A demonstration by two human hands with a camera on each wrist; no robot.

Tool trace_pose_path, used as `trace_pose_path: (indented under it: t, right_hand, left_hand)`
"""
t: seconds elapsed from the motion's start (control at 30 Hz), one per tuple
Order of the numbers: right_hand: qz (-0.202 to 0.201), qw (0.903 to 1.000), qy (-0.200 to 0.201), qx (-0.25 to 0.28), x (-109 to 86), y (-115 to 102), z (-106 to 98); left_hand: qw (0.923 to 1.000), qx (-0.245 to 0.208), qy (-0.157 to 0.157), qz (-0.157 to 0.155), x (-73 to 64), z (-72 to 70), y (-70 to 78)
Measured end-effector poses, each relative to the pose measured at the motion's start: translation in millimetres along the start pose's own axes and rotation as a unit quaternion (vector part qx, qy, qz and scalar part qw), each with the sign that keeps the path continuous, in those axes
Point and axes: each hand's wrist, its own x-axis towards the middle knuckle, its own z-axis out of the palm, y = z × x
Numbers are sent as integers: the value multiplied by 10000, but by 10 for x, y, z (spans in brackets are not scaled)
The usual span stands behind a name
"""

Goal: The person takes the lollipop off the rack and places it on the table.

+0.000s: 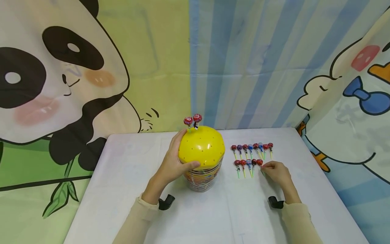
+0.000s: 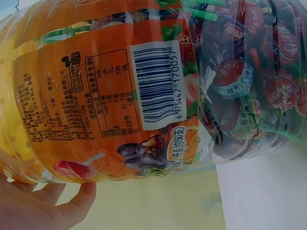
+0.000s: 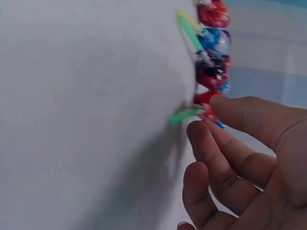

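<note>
My left hand [image 1: 172, 166] grips the yellow domed lid [image 1: 202, 147] of a clear plastic jar [image 1: 202, 183], thumb across the front and fingers round the left side. Small holes dot the lid, and two red lollipops [image 1: 197, 118] stand up at its back. The left wrist view shows the jar's orange label [image 2: 110, 91] and many wrapped lollipops [image 2: 232, 79] inside. With thumb and forefinger, my right hand [image 1: 278, 173] pinches a red-wrapped lollipop [image 1: 259, 162] at the right end of the nearer row. Its green stick [image 3: 184, 116] shows in the right wrist view.
Two rows of lollipops lie to the right of the jar on a white-covered table [image 1: 237, 210]: a far row [image 1: 250, 147] and a near row [image 1: 243, 163]. A cartoon-printed cloth [image 1: 231, 67] hangs behind the table. Black wrist mounts [image 1: 166, 202] sit by both sleeves.
</note>
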Motion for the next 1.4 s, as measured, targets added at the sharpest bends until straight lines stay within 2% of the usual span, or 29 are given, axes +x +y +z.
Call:
trace_pose_path:
  t: [0.1,0.17,0.3,0.4,0.5,0.67,0.73,0.87,1.03,1.2,1.4]
  right_hand:
    - [-262,9995,161,-46,-26,-85,-81]
    - [-639,9975,306,82,-45,-197,-134]
    - [-1376,9855,394,915,-150,-603,-228]
    - [-1854,9663,243,1770,-302,-1032,-287]
    - [-2410,9441,138,2246,-440,-1477,-306]
    - [-3301,9089,-121,2546,-491,-2094,-238]
    - [-3493,9004,-285,2576,-491,-2280,-200]
    - [-3586,8962,-586,2547,-509,-2550,-127]
    - [-3625,8941,-810,2504,-509,-2773,-47]
    - [-3691,8955,-843,2340,-504,-2883,-8]
    - [-3657,9002,-779,2232,-494,-2907,17]
  left_hand:
    - [10000,-15,-13,30,0,0,8]
    - [10000,-15,-8,44,-3,-3,9]
    - [10000,-15,7,16,-12,-10,13]
    - [10000,2,5,12,-12,-13,15]
    - [10000,25,3,22,-10,-13,18]
    - [10000,-2,1,13,-2,-13,12]
    - [10000,-62,-34,-13,-4,-10,10]
    - [9999,-125,-99,0,-13,-7,9]
    - [9999,-73,-59,115,-10,-12,9]
    - [9998,-82,-69,148,-9,-9,1]
    - [9999,-67,-61,112,-10,0,-4]
